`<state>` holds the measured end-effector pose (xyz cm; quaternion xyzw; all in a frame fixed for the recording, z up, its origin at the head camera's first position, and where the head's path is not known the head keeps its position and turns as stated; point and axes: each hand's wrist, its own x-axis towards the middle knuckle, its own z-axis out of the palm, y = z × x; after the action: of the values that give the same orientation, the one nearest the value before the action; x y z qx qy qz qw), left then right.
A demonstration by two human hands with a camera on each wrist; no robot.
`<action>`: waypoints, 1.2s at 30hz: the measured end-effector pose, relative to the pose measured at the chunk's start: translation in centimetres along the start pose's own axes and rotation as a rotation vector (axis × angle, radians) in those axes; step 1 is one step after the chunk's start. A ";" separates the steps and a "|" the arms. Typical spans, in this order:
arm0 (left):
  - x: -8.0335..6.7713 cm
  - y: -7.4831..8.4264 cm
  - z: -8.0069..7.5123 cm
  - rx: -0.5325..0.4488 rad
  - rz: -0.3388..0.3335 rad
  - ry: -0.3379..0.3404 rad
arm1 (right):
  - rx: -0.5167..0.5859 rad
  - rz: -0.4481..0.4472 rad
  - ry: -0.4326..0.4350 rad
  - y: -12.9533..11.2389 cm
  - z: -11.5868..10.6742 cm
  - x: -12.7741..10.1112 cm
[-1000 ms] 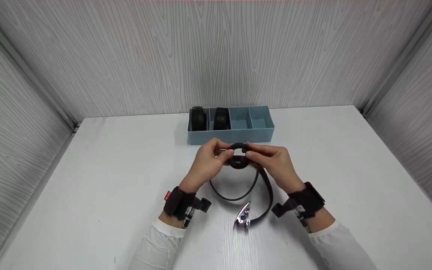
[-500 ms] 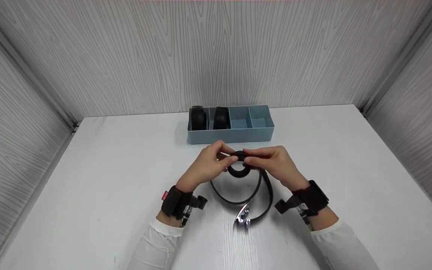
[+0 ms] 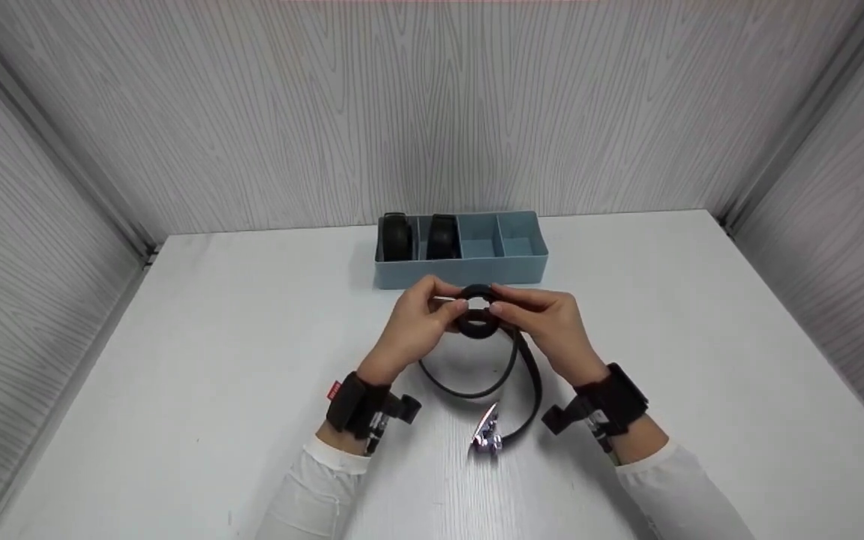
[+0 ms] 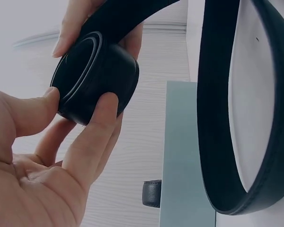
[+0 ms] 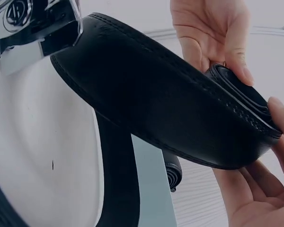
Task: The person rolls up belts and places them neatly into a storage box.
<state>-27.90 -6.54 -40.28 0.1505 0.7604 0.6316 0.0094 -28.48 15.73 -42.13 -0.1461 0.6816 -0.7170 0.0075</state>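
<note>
A black leather belt (image 3: pixel 534 379) is partly rolled into a small coil (image 4: pixel 114 71) at one end. My left hand (image 3: pixel 418 324) pinches the coil's left side between thumb and fingers, and my right hand (image 3: pixel 552 324) grips its right side. From the coil the loose strap (image 5: pixel 156 104) hangs in a wide loop towards me. It ends in a shiny silver buckle (image 3: pixel 487 439), low in the head view between my wrists. In the right wrist view the buckle (image 5: pixel 35 23) shows large at top left. Fingers cover parts of the coil.
Behind my hands stands a blue-grey box (image 3: pixel 462 272) with compartments in a row. Its two left compartments hold a rolled black belt (image 3: pixel 397 238) and another rolled belt (image 3: pixel 444 238). A white table (image 3: pixel 252 337) lies underneath, with a grey wood-grain panel (image 3: pixel 432 112) behind.
Half a second ago both hands and the coil dipped slightly towards me; now they are back up near the box. The coil has turned between my fingers. The box has not moved.
</note>
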 end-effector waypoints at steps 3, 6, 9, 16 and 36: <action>0.0 0.0 -0.2 -0.007 -0.002 -0.022 | -0.012 -0.001 0.000 0.0 0.0 0.1; -0.1 0.1 -0.4 0.014 -0.001 -0.052 | -0.027 -0.002 -0.017 -0.2 -0.1 0.1; -0.2 0.2 -0.7 0.066 0.009 -0.089 | -0.051 0.000 -0.070 -0.5 -0.4 0.2; -0.3 0.2 -0.9 0.160 0.051 -0.139 | -0.134 0.005 -0.182 -1.0 -1.0 0.2; 0.0 0.0 -0.4 0.042 0.042 -0.007 | -0.030 -0.016 -0.024 -0.3 0.1 0.0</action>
<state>-27.99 -6.92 -40.16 0.1689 0.7702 0.6150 -0.0047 -28.46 15.67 -41.87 -0.1603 0.6907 -0.7051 0.0076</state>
